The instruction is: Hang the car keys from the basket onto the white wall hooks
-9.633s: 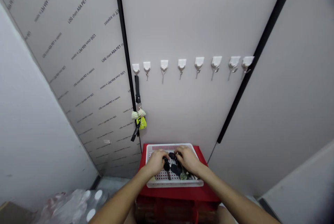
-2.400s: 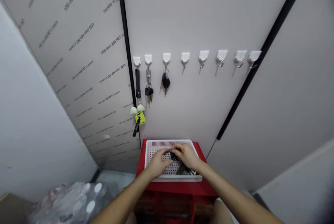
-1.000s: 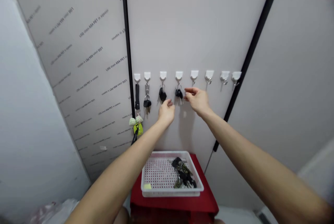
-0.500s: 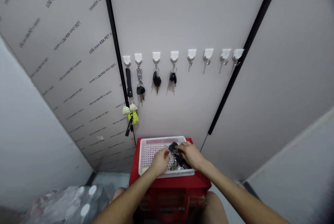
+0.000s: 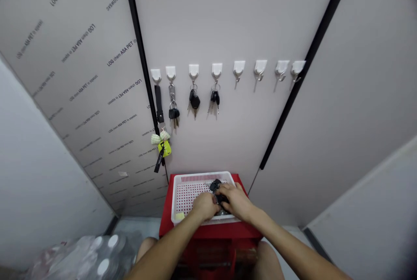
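- At the far left of a row of eight white hooks, a dark strap [image 5: 158,104] hangs with a pale green bow and a bright yellow-green fob [image 5: 167,148].
- To its right, three more hooks carry a bunch of keys on a metal clip [image 5: 173,113], a pair of black-headed keys [image 5: 194,101] and another small key set [image 5: 215,96].
- The last four hooks [image 5: 260,67] hold nothing; judged by the hooks, the hanging looks about half done.
- Below, the left hand [image 5: 205,206] has its fingers curled down at the loose keys [image 5: 215,185]; whether it grips one is hidden.
- The right hand [image 5: 236,201] bends over the same pile, fingers partly spread and touching it; a firm hold cannot be made out.
- These remaining keys lie in the right part of a white perforated basket [image 5: 173,197], with a yellow slip [image 5: 180,216] in its near left corner.
- The basket sits on a red worktop [image 5: 165,215] against the wall.
- Around it, left to right: a plain pale wall [image 5: 32,162], plastic-wrapped bottles [image 5: 109,251] on the floor, a panel printed with slanted lettering [image 5: 97,97], the grey hook panel [image 5: 224,19] between black strips, and a plain grey panel [image 5: 358,97].
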Motion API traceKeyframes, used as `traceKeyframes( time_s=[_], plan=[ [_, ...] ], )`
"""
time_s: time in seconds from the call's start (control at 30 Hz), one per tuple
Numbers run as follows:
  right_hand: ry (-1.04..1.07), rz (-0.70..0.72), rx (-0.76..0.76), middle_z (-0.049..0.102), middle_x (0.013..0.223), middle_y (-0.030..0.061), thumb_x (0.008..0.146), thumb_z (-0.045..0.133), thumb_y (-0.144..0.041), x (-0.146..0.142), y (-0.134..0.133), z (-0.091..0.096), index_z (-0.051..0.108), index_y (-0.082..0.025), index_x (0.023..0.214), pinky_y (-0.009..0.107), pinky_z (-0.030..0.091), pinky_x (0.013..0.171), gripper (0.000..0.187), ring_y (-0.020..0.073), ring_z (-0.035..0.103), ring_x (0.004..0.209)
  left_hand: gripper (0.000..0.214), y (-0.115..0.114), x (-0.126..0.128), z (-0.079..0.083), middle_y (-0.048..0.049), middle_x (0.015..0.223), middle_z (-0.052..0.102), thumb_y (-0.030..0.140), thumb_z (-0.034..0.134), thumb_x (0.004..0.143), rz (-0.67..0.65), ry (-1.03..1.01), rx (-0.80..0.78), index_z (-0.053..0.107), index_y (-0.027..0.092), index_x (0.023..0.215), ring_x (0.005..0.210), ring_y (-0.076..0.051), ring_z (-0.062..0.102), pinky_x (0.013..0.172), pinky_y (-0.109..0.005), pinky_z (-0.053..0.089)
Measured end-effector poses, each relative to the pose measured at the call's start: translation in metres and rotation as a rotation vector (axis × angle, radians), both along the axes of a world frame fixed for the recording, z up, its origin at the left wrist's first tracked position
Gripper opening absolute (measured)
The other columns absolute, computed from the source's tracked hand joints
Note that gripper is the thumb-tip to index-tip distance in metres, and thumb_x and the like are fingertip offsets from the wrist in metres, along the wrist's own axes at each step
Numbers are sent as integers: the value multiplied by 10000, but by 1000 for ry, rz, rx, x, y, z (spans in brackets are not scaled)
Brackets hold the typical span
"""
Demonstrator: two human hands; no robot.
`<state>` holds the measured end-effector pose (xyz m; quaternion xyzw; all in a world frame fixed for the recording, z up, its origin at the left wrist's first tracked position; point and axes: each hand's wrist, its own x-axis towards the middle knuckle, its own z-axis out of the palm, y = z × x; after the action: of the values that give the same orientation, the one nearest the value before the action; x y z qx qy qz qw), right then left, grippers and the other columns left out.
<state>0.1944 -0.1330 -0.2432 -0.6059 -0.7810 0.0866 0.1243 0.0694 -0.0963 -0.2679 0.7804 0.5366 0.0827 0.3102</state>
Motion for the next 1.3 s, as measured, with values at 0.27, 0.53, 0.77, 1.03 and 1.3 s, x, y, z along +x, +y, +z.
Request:
traceKeyframes(
  time_s=[0.27,0.53,0.77,1.03,1.3],
  plan=[
    [215,-33,48,559,653,23,637,396,-179,16,-5,0,552,-166,642,240,326,658,156,121,480,647,30,18,-7,9,42,487,421,144,427,565,122,-681,-184,429,140,536,499,-67,399,507,-171,307],
    [549,18,62,563,832,41,619,408,-149,-6,14,28,529,-166,869,252,358,699,278,139,491,759,77,25,-8,58,49,495,453,150,491,513,14,-1027,-327,425,140,552,507,-60,420,526,-175,309],
    [782,-58,70,575,789,36,651,413,-227,-15,23,36,513,-144,837,257,379,675,227,131,509,717,126,25,-18,94,28,531,525,183,502,512,55,-1134,-438,401,149,579,525,-72,487,528,-180,335],
    [903,-21,62,576,716,34,644,434,-308,-19,26,74,536,-128,704,247,381,646,216,124,501,681,119,26,-22,125,28,476,520,169,490,500,9,-1118,-421,402,146,577,462,-63,471,451,-163,304],
    [994,-144,115,486,442,-40,592,485,-302,-10,28,133,501,-134,594,219,387,493,169,72,450,439,127,33,-17,153,12,569,536,166,507,521,50,-1162,-283,402,140,588,514,-60,491,482,-168,321]
  ],
)
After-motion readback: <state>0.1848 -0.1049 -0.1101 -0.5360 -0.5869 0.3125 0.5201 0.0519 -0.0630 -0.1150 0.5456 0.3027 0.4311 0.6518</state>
